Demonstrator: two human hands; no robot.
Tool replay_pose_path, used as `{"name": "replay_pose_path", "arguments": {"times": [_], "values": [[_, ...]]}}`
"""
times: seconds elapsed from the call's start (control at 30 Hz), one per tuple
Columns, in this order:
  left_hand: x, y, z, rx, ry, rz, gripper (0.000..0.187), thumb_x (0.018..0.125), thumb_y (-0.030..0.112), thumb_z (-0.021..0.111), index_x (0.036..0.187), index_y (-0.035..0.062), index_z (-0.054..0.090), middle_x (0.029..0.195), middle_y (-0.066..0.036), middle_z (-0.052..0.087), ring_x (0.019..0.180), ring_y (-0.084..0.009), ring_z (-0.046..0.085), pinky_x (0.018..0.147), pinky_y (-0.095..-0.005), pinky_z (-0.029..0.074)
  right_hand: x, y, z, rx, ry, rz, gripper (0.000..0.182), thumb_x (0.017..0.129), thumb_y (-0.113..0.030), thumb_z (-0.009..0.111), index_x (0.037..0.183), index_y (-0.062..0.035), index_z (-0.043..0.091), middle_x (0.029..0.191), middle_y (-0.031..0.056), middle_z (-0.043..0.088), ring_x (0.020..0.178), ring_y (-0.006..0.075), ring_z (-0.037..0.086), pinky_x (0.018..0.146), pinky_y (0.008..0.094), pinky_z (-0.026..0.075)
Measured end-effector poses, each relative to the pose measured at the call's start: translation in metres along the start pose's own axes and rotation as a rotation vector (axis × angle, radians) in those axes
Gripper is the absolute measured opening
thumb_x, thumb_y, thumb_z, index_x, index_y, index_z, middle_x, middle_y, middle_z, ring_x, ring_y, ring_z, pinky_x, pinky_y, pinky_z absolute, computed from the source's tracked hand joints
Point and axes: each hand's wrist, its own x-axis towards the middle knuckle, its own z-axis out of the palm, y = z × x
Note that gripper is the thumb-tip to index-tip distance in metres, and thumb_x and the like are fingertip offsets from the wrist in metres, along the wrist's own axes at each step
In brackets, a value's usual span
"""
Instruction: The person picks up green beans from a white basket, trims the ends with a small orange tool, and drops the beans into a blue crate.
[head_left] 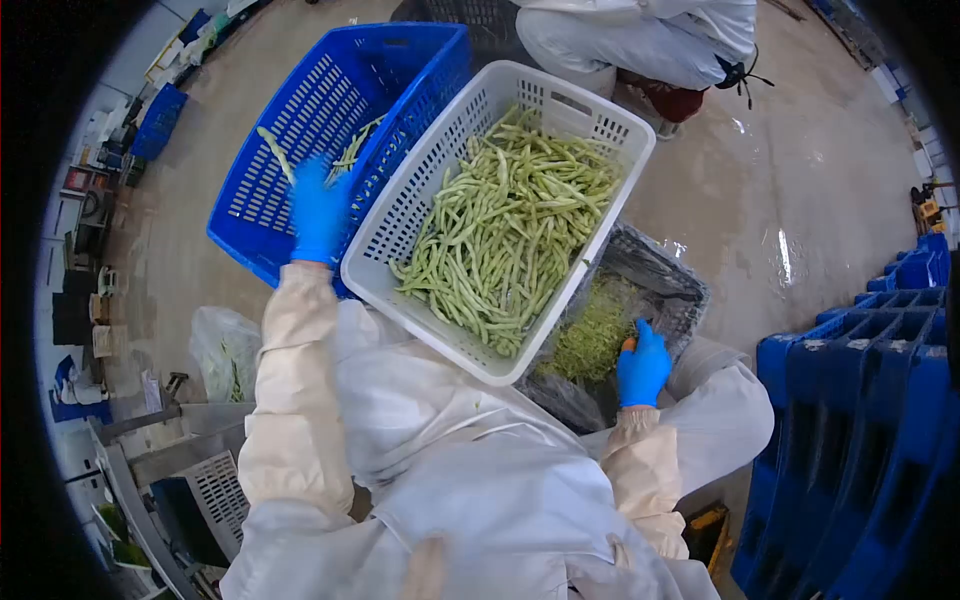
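Note:
My left hand [320,212], in a blue glove and slightly blurred, is over the blue crate [265,232]. A long green bean [274,152] sticks out at its fingers. More beans [357,146] show inside this crate, just beyond the hand. A white perforated crate [377,262], tilted across my lap, holds a large heap of green beans [510,225]. My right hand [643,368], also gloved in blue, is closed round a small orange object [628,344], mostly hidden by the fingers. It is over a dark lined crate [672,285] with a pile of green trimmings [592,335].
A person in white clothing [640,35] is at the far side, close to the crates. Blue pallets [850,430] stand on the right. A clear bag [222,350] and a metal frame [125,490] are on the left. The floor [765,190] looks wet.

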Motion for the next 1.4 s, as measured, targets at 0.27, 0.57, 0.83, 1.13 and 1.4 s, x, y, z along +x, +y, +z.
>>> {"name": "replay_pose_path", "arguments": {"times": [0.27, 0.57, 0.83, 1.13, 1.4], "values": [[-0.205, -0.018, 0.277, 0.108, -1.488, 0.629, 0.021, 0.074, 0.019, 0.054, 0.086, 0.0059, 0.065, 0.084, -0.016, 0.063, 0.071, -0.0345, 0.062, 0.063, -0.0434, 0.049, 0.011, -0.028, 0.007, -0.070, -0.365, -0.147, 0.024, 0.070, -0.018, 0.065, 0.090, -0.0066, 0.059, 0.082, 0.0154, 0.058, 0.077, 0.0327, 0.056, 0.067, 0.0445, 0.043], [-0.270, 0.007, 0.303, 0.275, -1.559, 0.068, 0.023, 0.068, 0.020, 0.058, 0.082, 0.0040, 0.068, 0.089, -0.019, 0.064, 0.083, -0.0348, 0.062, 0.071, -0.0424, 0.050, 0.012, -0.054, 0.009, 0.205, -0.574, -0.162, 0.032, 0.074, -0.015, 0.063, 0.102, -0.0019, 0.058, 0.089, 0.0185, 0.060, 0.082, 0.0357, 0.056, 0.071, 0.0424, 0.045], [-0.127, 0.054, 0.167, -0.160, -1.620, -0.431, 0.016, 0.070, 0.009, 0.058, 0.082, 0.0011, 0.063, 0.072, -0.012, 0.064, 0.067, -0.0225, 0.064, 0.059, -0.0331, 0.052, 0.005, -0.065, -0.002, 0.495, -0.421, -0.116, 0.026, 0.077, -0.009, 0.061, 0.102, -0.0031, 0.058, 0.088, 0.0139, 0.061, 0.078, 0.0303, 0.059, 0.070, 0.0366, 0.047], [-0.170, 0.155, 0.108, -1.522, -0.872, -0.922, 0.028, 0.086, 0.013, 0.055, 0.110, -0.0006, 0.049, 0.106, -0.015, 0.057, 0.098, -0.0260, 0.058, 0.085, -0.0413, 0.049, -0.008, -0.090, -0.023, 0.731, -0.341, -0.208, 0.025, 0.078, -0.012, 0.060, 0.100, -0.0024, 0.057, 0.090, 0.0155, 0.060, 0.083, 0.0318, 0.058, 0.071, 0.0394, 0.045], [-0.202, 0.183, 0.107, -1.660, -0.700, -0.899, 0.031, 0.088, 0.011, 0.049, 0.116, -0.0022, 0.044, 0.118, -0.018, 0.051, 0.111, -0.0293, 0.051, 0.093, -0.0428, 0.044, -0.019, -0.082, -0.026, 0.714, -0.227, -0.187, 0.021, 0.077, -0.009, 0.060, 0.096, -0.0026, 0.059, 0.084, 0.0178, 0.060, 0.077, 0.0345, 0.057, 0.067, 0.0407, 0.045]]}}
